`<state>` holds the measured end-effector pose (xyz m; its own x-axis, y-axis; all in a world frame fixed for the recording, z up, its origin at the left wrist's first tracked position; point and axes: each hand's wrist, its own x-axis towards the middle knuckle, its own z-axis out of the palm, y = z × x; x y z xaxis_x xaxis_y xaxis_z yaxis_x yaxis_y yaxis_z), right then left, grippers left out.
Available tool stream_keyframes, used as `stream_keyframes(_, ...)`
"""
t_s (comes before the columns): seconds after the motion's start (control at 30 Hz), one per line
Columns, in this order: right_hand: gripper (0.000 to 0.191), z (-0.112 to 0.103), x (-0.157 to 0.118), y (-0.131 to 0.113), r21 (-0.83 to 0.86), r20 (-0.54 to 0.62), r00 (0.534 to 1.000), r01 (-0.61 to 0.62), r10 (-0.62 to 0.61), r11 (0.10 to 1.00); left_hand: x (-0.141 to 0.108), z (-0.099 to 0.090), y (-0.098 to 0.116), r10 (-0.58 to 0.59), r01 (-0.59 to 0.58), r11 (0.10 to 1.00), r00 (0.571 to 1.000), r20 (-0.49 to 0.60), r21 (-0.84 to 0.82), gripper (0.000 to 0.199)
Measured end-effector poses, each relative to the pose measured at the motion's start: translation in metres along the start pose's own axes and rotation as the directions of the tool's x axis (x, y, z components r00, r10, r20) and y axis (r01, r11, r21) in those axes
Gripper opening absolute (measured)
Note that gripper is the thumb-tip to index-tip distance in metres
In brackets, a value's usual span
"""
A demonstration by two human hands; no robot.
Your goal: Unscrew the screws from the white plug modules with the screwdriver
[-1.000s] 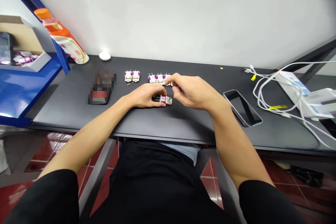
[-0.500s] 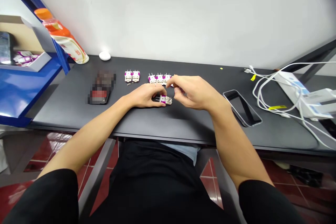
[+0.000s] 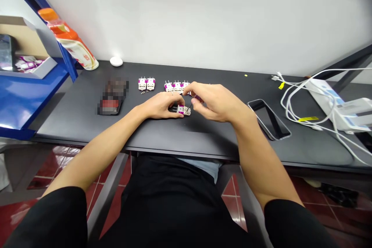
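Observation:
My left hand (image 3: 164, 105) is closed on a small white-and-purple plug (image 3: 185, 110), pinning it between thumb and fingers on the black desk. The plug's pins point left, and its opened inside faces up. My right hand (image 3: 213, 102) is pinched around a thin screwdriver; only its dark shaft (image 3: 190, 106) shows, slanting down to the plug's right end, and its handle is hidden by the fingers. Behind my hands stands a row of similar plugs (image 3: 177, 86), partly covered by my right hand. Two more plugs (image 3: 146, 83) lie to the left, with tiny metal pieces (image 3: 143, 92) in front.
On the left lie a dark phone-like object (image 3: 112, 99), blurred out, a white oval object (image 3: 116, 61) and an orange-capped bottle (image 3: 71, 40). To the right are a phone (image 3: 269, 120), coiled white cables (image 3: 290, 102) and a white box (image 3: 334, 104).
The screwdriver shaft has shifted slightly at the plug's right end, with small movement of my right fingers. My left hand and the plug stay in place.

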<state>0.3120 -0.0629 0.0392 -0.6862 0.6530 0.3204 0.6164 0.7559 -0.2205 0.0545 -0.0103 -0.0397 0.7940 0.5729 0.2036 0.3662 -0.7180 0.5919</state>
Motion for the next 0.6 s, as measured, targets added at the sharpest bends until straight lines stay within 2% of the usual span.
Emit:
stream_keyframes(0.17,0.023,-0.0001,0.0004,0.0022,-0.067,0.028,0.998,-0.049,0.051,0.997,-0.0004,0.0000,-0.0004,0.008,-0.008,1.000,1.000,0.001,-0.002,0.034)
stream_keyframes(0.43,0.026,0.0003,-0.0005,0.0024,0.004,-0.019,1.000,0.022,-0.022,1.000,0.0003,0.0007,-0.0013,0.015,-0.015,1.000,1.000,-0.010,0.012,0.034)
stream_keyframes(0.6,0.027,-0.0004,0.0008,0.0021,-0.032,0.042,0.998,-0.053,0.054,0.998,-0.0003,0.0008,-0.0020,0.018,-0.018,1.000,1.000,-0.003,0.016,0.035)
